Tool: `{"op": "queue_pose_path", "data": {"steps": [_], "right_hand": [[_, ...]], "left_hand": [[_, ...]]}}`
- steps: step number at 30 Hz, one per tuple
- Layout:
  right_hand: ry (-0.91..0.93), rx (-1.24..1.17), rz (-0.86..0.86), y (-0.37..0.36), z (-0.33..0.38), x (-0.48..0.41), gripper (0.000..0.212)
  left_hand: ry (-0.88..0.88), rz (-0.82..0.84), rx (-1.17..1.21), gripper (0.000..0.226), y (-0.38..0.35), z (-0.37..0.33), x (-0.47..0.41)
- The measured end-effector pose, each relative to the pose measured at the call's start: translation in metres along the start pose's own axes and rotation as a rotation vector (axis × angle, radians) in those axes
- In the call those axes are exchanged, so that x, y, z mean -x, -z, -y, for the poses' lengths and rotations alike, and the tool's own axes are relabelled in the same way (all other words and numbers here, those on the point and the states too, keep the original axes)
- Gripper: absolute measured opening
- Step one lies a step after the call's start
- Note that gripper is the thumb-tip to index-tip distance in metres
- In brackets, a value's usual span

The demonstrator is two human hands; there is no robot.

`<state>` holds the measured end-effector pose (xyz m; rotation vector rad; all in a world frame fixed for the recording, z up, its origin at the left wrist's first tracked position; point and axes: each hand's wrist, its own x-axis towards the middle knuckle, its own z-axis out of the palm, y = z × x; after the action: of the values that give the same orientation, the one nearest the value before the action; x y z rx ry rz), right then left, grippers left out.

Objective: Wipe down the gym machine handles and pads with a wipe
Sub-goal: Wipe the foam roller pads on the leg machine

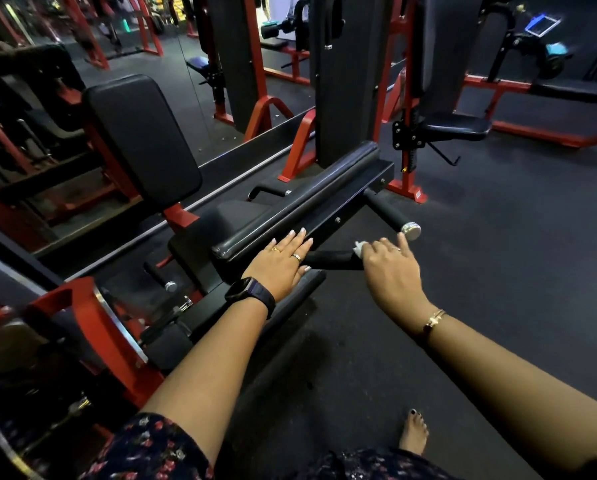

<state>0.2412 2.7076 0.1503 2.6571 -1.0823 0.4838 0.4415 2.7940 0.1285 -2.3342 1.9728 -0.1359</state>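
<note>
**Wipe pressed to the machine's near handle**

Head view: the right hand curls its fingers over a crumpled white wipe and presses it onto the short black foam-covered handle of a black-and-red gym machine. The wipe pokes out at the hand's far-left edge. Just left of that grip, the left hand lies flat with straight fingers on the black metal crossbar, holding nothing. Beyond the grip and to its right, a second black handle with a chrome end cap juts out, apart from the fingers. Beyond the left hand runs a long black vinyl roller pad, and farther left stands an upright black back pad. Under the grip spreads dark speckled rubber flooring, with more red-framed machines standing on it across the dim room. A small label on a red frame foot, well beyond the grip, is too small to read. A black smartwatch sits on the left wrist, a gold bracelet on the right.
</note>
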Motion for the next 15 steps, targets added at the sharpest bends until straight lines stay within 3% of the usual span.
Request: {"op": "queue_pose_path", "data": {"steps": [2, 5, 9, 15], "right_hand": [[-0.017, -0.031, 0.024, 0.004, 0.005, -0.010, 0.051], [0.128, -0.078, 0.147, 0.000, 0.036, -0.019, 0.033], [0.286, -0.100, 0.200, -0.008, 0.066, -0.010, 0.050], [0.360, 0.004, 0.003, -0.017, 0.009, 0.021, 0.047]], "left_hand": [[0.000, -0.002, 0.000, 0.059, 0.000, 0.000, -0.001], [0.003, 0.002, 0.001, 0.059, 0.000, 0.001, 0.000], [-0.011, 0.009, -0.022, 0.061, 0.001, 0.001, 0.001], [-0.001, -0.031, 0.009, 0.060, -0.001, 0.001, 0.000]]}}
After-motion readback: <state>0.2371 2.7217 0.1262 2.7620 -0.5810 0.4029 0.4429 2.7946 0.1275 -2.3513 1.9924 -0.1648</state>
